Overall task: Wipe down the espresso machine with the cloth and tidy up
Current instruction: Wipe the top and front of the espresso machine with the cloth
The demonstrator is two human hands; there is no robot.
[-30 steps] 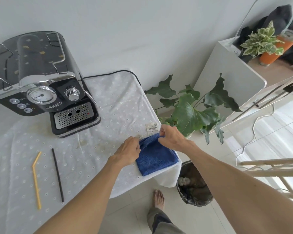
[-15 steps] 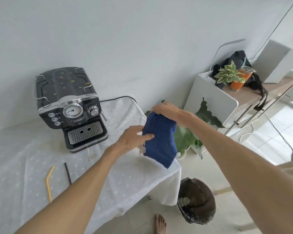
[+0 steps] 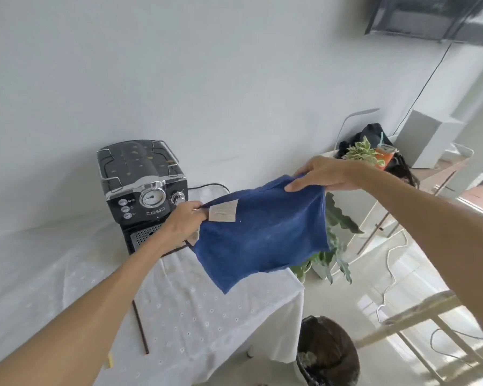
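I am standing in a lived-in home room. Evidence: a black-and-chrome espresso machine (image 3: pixel 144 190) on a table draped in white eyelet cloth (image 3: pixel 207 316), leafy green houseplants (image 3: pixel 335 246), a black-lined waste bin (image 3: pixel 328 355) on pale glossy floor tiles (image 3: pixel 396 263), and a wall-mounted dark screen (image 3: pixel 432 18).

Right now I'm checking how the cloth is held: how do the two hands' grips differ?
The left hand pinches the cloth at its tagged corner, lower and nearer the machine; the right hand grips the opposite top corner, higher and farther out. Both hold the cloth spread in the air.
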